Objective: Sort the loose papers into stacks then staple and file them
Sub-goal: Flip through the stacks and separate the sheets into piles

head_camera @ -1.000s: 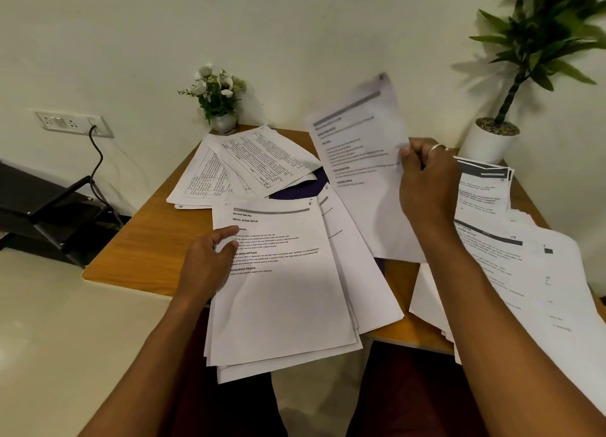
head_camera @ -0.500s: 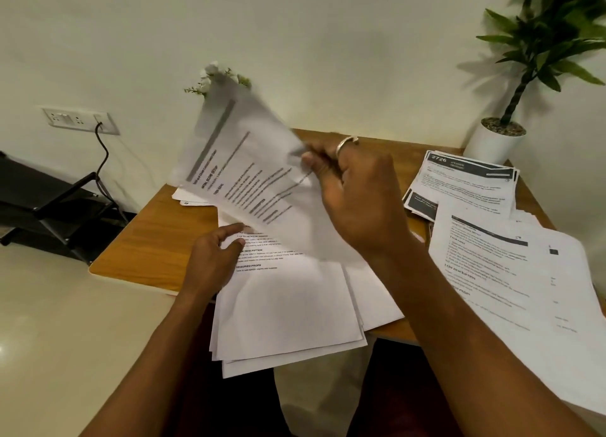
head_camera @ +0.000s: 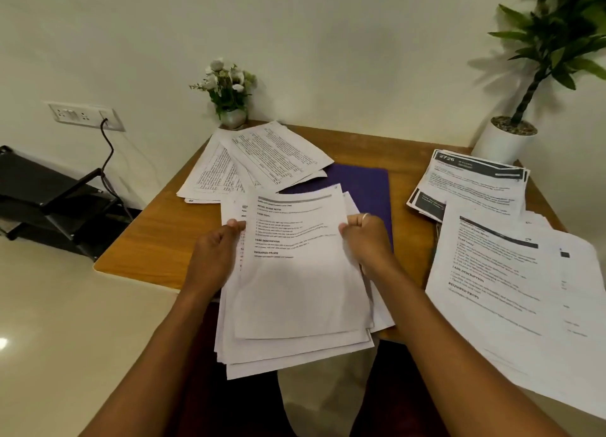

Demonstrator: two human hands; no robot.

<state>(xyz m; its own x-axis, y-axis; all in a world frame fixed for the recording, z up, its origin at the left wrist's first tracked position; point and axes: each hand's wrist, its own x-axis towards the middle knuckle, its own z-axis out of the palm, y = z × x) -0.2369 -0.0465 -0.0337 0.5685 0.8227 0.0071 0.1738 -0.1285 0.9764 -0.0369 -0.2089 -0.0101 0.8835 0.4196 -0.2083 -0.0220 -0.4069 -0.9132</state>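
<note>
A stack of printed white sheets (head_camera: 295, 299) lies at the near edge of the wooden table (head_camera: 154, 240) and overhangs it. My left hand (head_camera: 213, 256) grips the stack's left edge, thumb on top. My right hand (head_camera: 367, 240), with a ring on one finger, pinches the right edge of the top sheet (head_camera: 295, 226). A purple folder (head_camera: 364, 187) lies partly under the stack. Sheets with tables (head_camera: 262, 158) are fanned at the back left. Dark-headed sheets (head_camera: 472, 181) lie at the back right, and a large spread of sheets (head_camera: 511, 292) covers the right.
A small white flower pot (head_camera: 231, 117) stands at the table's back corner. A tall plant in a white pot (head_camera: 505, 138) stands at the back right. A wall socket with a black cable (head_camera: 85, 115) and a black rack (head_camera: 49, 194) are on the left.
My right hand carried a sheet from the right side across and laid it on top of the near stack. My left hand shifted from resting on the stack to gripping its left edge.
</note>
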